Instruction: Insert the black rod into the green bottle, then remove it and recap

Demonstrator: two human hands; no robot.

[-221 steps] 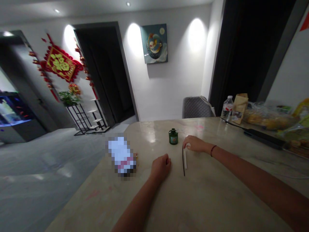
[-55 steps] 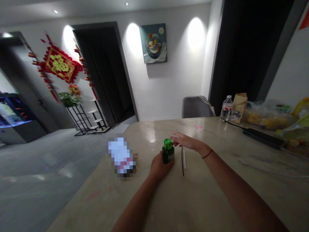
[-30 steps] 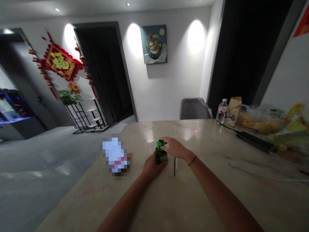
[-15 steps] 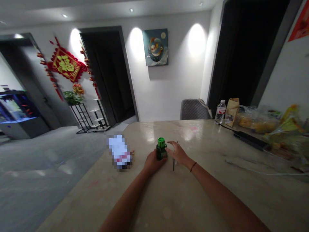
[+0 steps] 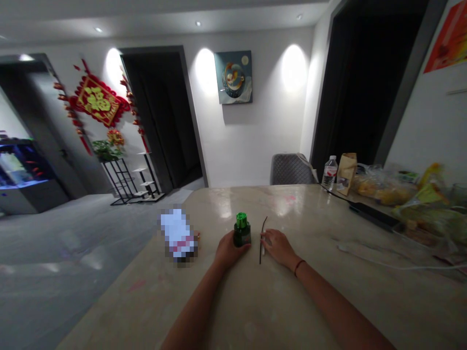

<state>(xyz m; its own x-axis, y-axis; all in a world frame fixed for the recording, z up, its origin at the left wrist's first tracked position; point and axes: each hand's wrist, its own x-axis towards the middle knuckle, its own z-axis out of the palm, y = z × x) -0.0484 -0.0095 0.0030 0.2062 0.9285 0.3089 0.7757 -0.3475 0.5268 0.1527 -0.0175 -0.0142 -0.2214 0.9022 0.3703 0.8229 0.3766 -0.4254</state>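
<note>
A small dark green bottle [image 5: 242,234] with a shiny bright green cap [image 5: 241,219] stands upright on the table. My left hand [image 5: 226,250] is wrapped round its lower left side, with the thumb across the front. To the right of the bottle lies a thin black stick [image 5: 260,255], slightly bent at its far end. A small white piece [image 5: 263,251] lies close beside it, partly under my fingers. My right hand [image 5: 279,244] rests on the table with its fingers curled together at the stick and the white piece; which of them it grips is hidden.
A phone-like object [image 5: 178,233], blurred out, lies on the table [image 5: 233,306] at left, with small orange bits beside it. Toward the right stand a water bottle [image 5: 330,173], a paper bag [image 5: 346,172], plastic bags [image 5: 383,184], a black device [image 5: 375,216] and a white cable [image 5: 383,265].
My right hand has dropped from beside the bottle's cap down to the stick and white piece, and its spread fingers have curled in. My left hand stays on the bottle.
</note>
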